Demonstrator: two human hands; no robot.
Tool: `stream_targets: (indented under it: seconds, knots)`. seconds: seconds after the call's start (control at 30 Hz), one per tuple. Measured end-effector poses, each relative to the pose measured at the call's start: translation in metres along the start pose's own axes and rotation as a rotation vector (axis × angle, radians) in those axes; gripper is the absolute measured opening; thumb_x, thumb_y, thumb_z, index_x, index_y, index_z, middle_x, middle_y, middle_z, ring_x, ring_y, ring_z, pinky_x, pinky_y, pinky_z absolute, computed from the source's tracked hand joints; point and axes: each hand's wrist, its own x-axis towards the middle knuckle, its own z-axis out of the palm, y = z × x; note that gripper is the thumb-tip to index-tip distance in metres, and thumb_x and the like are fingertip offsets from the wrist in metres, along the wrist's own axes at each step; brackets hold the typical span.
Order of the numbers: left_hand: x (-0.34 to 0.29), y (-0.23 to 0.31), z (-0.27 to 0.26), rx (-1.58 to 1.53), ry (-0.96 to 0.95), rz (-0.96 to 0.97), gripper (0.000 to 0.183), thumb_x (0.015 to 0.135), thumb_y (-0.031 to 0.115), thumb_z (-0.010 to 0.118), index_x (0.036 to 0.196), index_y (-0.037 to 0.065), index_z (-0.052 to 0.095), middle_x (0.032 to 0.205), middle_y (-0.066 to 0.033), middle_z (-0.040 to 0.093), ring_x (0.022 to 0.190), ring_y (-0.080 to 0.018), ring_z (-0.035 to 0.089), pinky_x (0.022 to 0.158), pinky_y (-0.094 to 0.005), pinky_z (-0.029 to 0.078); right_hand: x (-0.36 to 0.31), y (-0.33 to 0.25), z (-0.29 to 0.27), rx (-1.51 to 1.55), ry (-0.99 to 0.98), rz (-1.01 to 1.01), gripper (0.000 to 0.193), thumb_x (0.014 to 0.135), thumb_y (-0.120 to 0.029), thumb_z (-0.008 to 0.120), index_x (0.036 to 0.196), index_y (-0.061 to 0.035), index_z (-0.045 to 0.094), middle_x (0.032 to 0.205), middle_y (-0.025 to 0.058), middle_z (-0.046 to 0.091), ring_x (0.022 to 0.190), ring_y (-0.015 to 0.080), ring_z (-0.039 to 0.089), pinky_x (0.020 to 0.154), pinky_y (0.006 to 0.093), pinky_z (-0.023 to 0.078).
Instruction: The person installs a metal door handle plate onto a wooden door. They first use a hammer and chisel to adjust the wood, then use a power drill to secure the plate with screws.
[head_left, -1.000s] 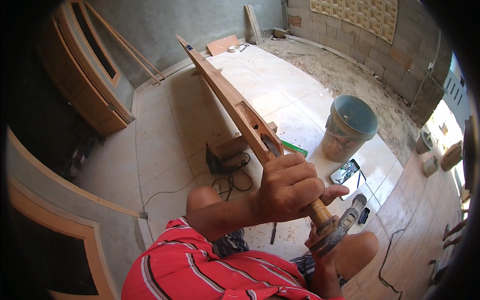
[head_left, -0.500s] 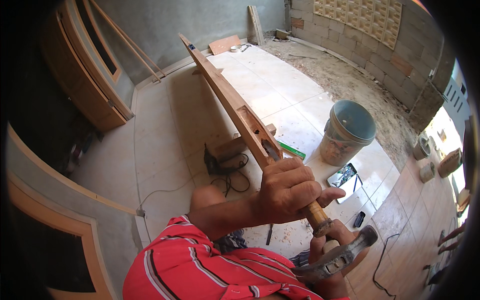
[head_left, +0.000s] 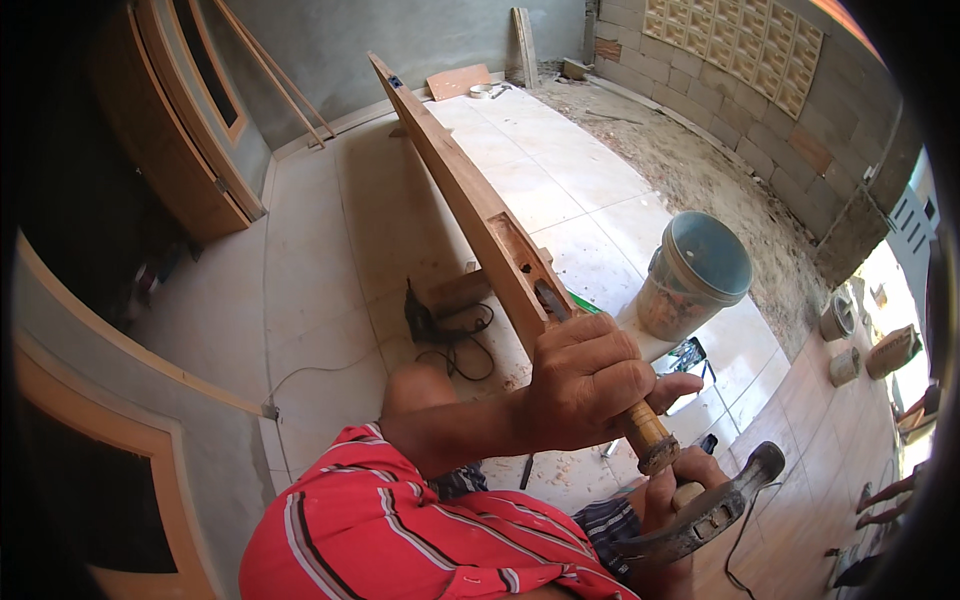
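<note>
My left hand (head_left: 590, 385) is wrapped round the wooden handle of a chisel (head_left: 648, 435). Its metal blade reaches into a long recess cut in the wooden plank (head_left: 450, 170). Low on the right, my right hand (head_left: 697, 470) grips a hammer (head_left: 705, 515) with a dark metal head. The hammer head is just below the butt of the chisel handle, seemingly apart from it. My left hand partly covers the plank's near end.
A corded power drill (head_left: 425, 315) lies left of the plank. To the right stand a grey bucket (head_left: 680, 290) and a white tray (head_left: 690, 400) of small items. Wood chips litter the tiles. A wooden block (head_left: 460, 292) sits beneath the plank, and a door (head_left: 165, 130) is at left.
The view has shifted slightly. The hammer head has moved a little right relative to my body, still close to the chisel butt. Both hands keep their grips.
</note>
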Motion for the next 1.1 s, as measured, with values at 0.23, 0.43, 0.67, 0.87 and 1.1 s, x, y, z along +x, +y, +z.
stream_targets:
  seconds: [0.23,0.43,0.67,0.87,1.1]
  knots:
    - [-0.003,0.007,0.004,-0.054,0.042,-0.038,0.045,0.075,0.019,0.098,0.072,0.011,0.054,0.062,-0.0005,0.057,0.055,-0.0165,0.057,0.047,-0.0287,0.042,-0.005,0.002,0.008,0.095,0.024,0.099,0.012,0.093,-0.012,0.064,0.088,-0.0035,0.057,0.085,0.0096,0.06,0.081,0.019,0.059,0.074,0.0365,0.046]
    - [0.001,0.005,0.005,-0.044,0.058,-0.057,0.046,0.077,0.019,0.097,0.069,0.011,0.052,0.062,-0.0015,0.057,0.055,-0.017,0.058,0.047,-0.0291,0.042,-0.012,0.006,0.033,0.133,0.212,0.127,0.015,0.093,-0.016,0.065,0.093,-0.0024,0.059,0.089,0.0102,0.061,0.085,0.0205,0.059,0.082,0.0385,0.048]
    - [0.008,0.004,0.004,-0.045,0.071,-0.099,0.044,0.078,0.018,0.096,0.071,0.011,0.053,0.061,-0.0037,0.055,0.052,-0.0184,0.056,0.048,-0.0316,0.043,0.001,-0.011,-0.005,0.101,0.007,0.292,0.012,0.092,-0.013,0.064,0.091,-0.0027,0.059,0.087,0.0085,0.058,0.081,0.0188,0.056,0.079,0.0361,0.046]
    - [0.019,0.005,0.001,-0.006,0.052,-0.145,0.039,0.079,0.018,0.095,0.072,0.01,0.057,0.06,-0.0033,0.054,0.051,-0.0197,0.054,0.05,-0.0339,0.043,0.026,-0.016,-0.005,0.259,0.13,0.193,0.012,0.089,-0.01,0.068,0.086,-0.0016,0.06,0.079,0.0061,0.056,0.071,0.0168,0.054,0.066,0.033,0.044]
    - [0.014,0.003,0.005,0.003,0.044,-0.15,0.038,0.079,0.018,0.094,0.069,0.011,0.059,0.06,-0.0039,0.055,0.051,-0.0206,0.055,0.049,-0.0351,0.041,0.033,-0.002,-0.003,0.23,0.072,0.112,0.013,0.079,0.001,0.076,0.08,-0.0006,0.063,0.07,0.0045,0.061,0.063,0.0154,0.059,0.061,0.033,0.048]
